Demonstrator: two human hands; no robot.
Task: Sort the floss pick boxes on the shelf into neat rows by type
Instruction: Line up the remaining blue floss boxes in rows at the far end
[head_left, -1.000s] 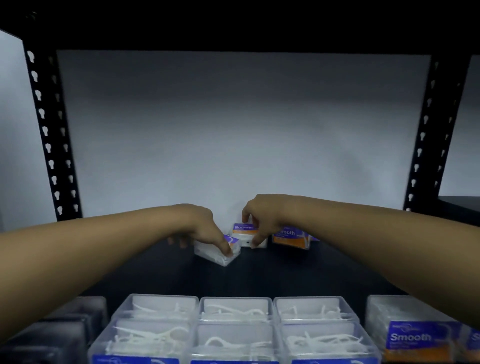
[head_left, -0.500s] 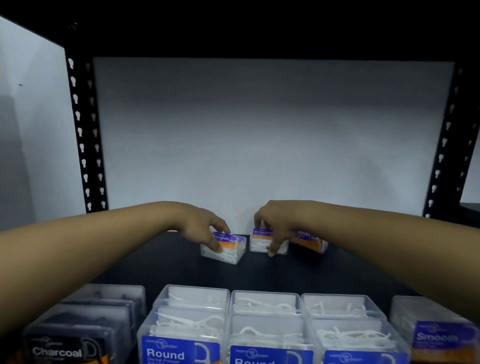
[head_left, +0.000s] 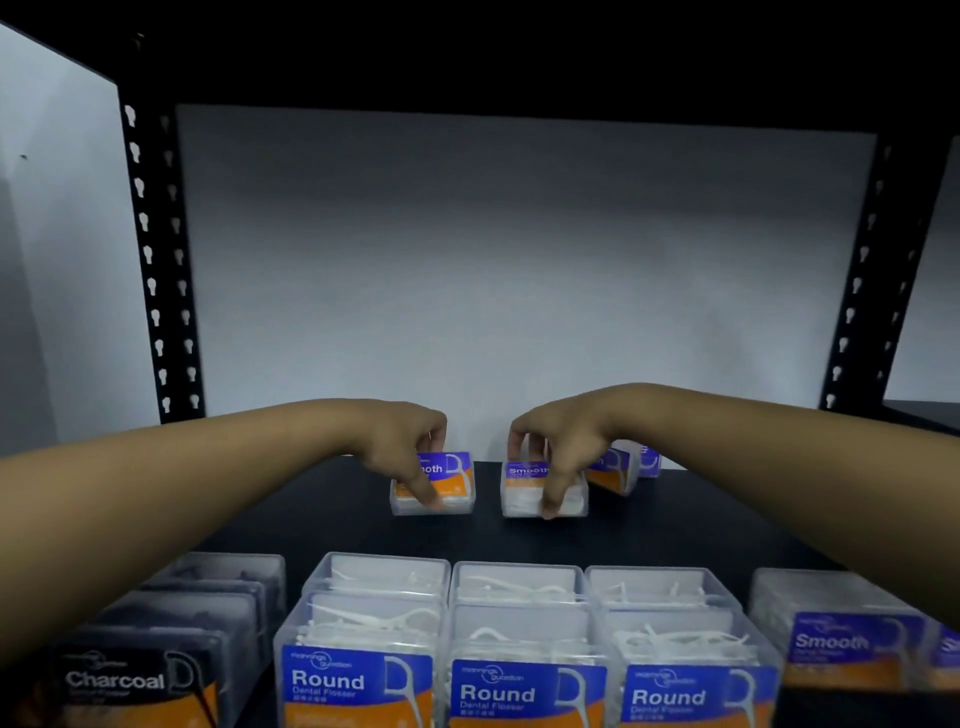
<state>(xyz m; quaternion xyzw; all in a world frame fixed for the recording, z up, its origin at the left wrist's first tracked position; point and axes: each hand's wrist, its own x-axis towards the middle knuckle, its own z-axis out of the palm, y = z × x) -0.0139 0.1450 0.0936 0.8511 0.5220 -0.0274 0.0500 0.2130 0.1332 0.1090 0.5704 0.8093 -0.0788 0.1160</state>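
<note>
We grip two clear Smooth boxes at the far shelf (head_left: 649, 525): left hand (head_left: 402, 449) on left box (head_left: 441, 486), right hand (head_left: 563, 441) on right box (head_left: 524, 488), fingers clamped.

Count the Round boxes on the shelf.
3 show Round labels, side by side in front: left, middle, right. Three unlabelled-looking boxes behind them may also be Round.

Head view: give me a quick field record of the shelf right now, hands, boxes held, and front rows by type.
left hand: grip closed on a Smooth box, back of shelf
right hand: grip closed on a second Smooth box, beside the first, apart from it
loose boxes: more Smooth boxes behind the right hand, tilted
front left row: Charcoal boxes
front centre rows: Round boxes, three across
front right row: Smooth row
shelf: dark surface
</note>
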